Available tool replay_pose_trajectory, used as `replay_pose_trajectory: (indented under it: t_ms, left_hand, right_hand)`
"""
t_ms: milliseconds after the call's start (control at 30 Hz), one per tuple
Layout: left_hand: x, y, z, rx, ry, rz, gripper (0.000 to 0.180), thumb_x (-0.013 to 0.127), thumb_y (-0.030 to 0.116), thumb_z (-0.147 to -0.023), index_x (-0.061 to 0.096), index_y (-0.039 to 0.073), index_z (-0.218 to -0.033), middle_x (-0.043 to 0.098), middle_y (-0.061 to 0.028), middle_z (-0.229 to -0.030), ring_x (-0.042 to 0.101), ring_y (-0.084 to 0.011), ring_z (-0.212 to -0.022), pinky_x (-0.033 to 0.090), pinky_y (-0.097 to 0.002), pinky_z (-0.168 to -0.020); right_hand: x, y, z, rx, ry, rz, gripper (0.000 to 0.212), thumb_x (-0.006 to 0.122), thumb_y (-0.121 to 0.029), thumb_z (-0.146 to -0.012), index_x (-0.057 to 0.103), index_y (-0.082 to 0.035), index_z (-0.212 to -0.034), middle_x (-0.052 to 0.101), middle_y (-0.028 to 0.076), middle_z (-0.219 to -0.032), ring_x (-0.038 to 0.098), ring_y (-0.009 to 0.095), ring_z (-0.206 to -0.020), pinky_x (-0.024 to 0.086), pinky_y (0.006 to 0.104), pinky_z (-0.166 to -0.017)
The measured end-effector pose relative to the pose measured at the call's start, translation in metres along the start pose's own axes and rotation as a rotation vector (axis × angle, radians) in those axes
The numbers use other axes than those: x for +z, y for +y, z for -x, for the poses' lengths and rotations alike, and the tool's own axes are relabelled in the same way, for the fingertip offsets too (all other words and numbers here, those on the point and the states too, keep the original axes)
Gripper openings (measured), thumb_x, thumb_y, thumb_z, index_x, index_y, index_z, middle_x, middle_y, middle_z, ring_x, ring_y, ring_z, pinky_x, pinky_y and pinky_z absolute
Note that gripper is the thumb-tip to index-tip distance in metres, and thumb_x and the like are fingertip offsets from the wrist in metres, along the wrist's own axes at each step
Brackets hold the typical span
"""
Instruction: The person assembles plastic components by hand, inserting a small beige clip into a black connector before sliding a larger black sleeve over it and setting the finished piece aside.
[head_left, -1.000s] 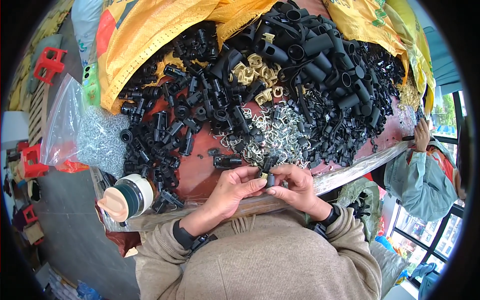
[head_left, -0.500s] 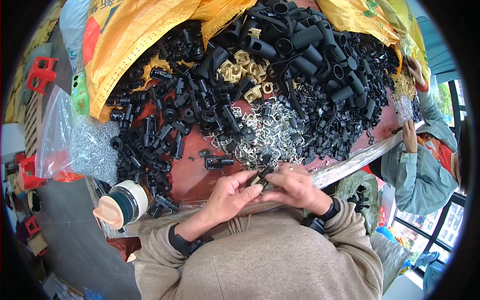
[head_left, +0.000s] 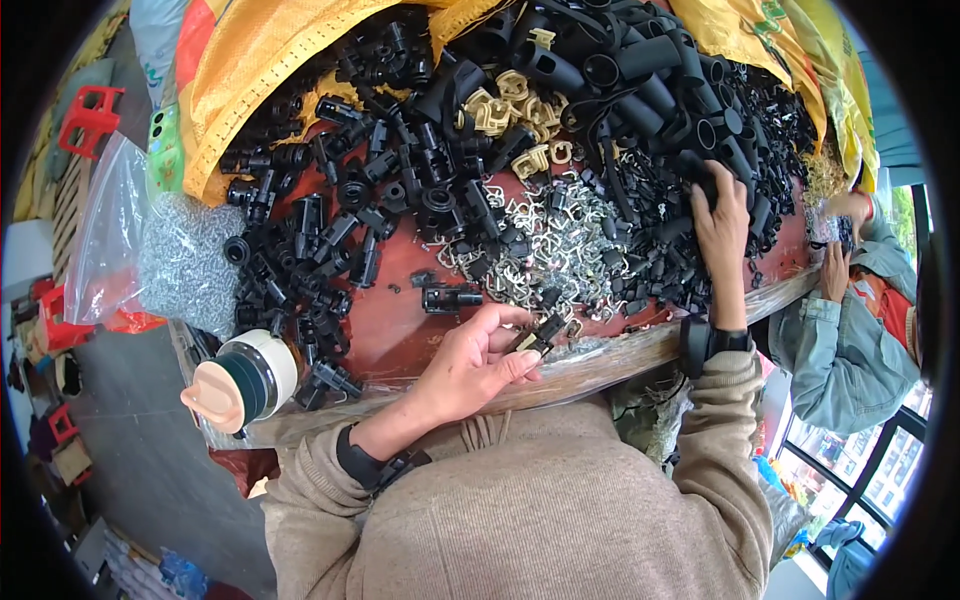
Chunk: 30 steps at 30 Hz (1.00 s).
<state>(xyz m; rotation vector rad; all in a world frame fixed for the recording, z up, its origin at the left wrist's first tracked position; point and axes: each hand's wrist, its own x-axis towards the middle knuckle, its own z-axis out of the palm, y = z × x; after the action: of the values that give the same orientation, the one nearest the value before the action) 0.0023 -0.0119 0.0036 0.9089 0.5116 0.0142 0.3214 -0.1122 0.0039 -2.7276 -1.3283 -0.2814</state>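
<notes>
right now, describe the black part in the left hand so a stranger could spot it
At the near edge of the red table is the left hand. It holds a small black part, set apart from the loose black pieces by its beige patch.

Matt plastic, shiny metal
Far tubes (head_left: 646, 59) matt, held part (head_left: 547, 331) plastic, clips (head_left: 562, 245) glossy metal; near sweater (head_left: 540, 490) ribbed knit (faintly rough).

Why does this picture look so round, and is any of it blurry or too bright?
Head view: fisheye lens, so corners go black and the table's front edge bows; head view, right side: windows look washed out, a co-worker's upper hand smeared; head view, centre: the left hand looks fairly sharp.
</notes>
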Motion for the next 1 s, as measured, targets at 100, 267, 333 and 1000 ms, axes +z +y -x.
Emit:
replay_pose_trajectory:
  t_ms: [100, 267, 333, 1000]
  left_hand:
    - [-0.002, 0.0, -0.001, 0.0, 0.022, 0.005, 0.029, 0.053, 0.013, -0.083, 0.045, -0.003, -0.106, 0.056, -0.0076, -0.089, 0.057, -0.0127, -0.078, 0.047, -0.0233, -0.066]
    - [-0.003, -0.004, -0.005, -0.016, 0.034, 0.09, 0.03, 0.056, 0.01, -0.081, 0.046, -0.003, -0.105, 0.056, -0.0066, -0.088, 0.055, -0.0099, -0.071, 0.047, -0.0222, -0.064]
    - [-0.003, -0.005, -0.004, -0.025, 0.046, 0.122, 0.031, 0.057, 0.009, -0.08, 0.046, -0.003, -0.106, 0.055, -0.0061, -0.088, 0.054, -0.0086, -0.067, 0.046, -0.0217, -0.063]
    - [0.0, -0.001, -0.003, -0.137, 0.041, 0.147, 0.027, 0.06, 0.008, -0.077, 0.05, -0.002, -0.1, 0.054, -0.0032, -0.073, 0.051, -0.0066, -0.059, 0.044, -0.0188, -0.053]
  right_hand:
    - [-0.025, -0.018, 0.015, -0.099, 0.209, -0.449, 0.047, 0.049, -0.023, -0.08, 0.037, -0.007, -0.122, 0.052, 0.011, -0.102, 0.052, 0.016, -0.077, 0.042, 0.0293, -0.067]
    - [-0.059, -0.052, 0.059, 0.025, -0.47, -1.203, 0.061, 0.056, -0.027, -0.072, 0.035, 0.0, -0.123, 0.051, 0.012, -0.105, 0.048, 0.008, -0.075, 0.038, 0.0187, -0.061]
    - [-0.059, -0.068, 0.072, 0.01, -0.733, -1.344, 0.059, 0.059, -0.029, -0.07, 0.041, 0.003, -0.117, 0.053, 0.012, -0.102, 0.05, 0.011, -0.072, 0.039, 0.0214, -0.062]
    - [-0.039, -0.097, 0.085, -0.061, -1.189, -1.354, 0.033, 0.05, -0.023, -0.081, 0.056, 0.006, -0.095, 0.06, 0.007, -0.079, 0.052, 0.01, -0.075, 0.04, 0.0226, -0.067]
